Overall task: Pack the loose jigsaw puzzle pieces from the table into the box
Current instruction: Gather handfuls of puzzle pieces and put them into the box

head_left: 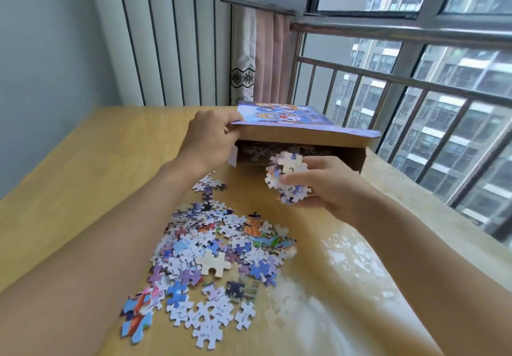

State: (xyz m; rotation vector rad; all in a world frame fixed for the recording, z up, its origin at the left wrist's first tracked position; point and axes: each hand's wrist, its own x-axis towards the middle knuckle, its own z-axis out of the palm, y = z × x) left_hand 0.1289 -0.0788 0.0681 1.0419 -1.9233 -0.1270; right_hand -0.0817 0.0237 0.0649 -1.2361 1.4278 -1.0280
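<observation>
A brown cardboard puzzle box [302, 134] with a purple printed top lies on its side at the table's far edge, its open mouth facing me and pieces visible inside. My left hand [210, 139] grips the box's top left corner. My right hand [324, 184] holds a clump of puzzle pieces [288, 175] just in front of the box mouth. A wide pile of loose puzzle pieces [216, 250] is spread over the wooden table [83, 178] in front of me, between my forearms.
A window with a metal railing [401, 84] runs along the table's right side. A curtain [257, 59] and a ribbed white panel [166, 37] stand behind the table. Glare shines on the table at the right.
</observation>
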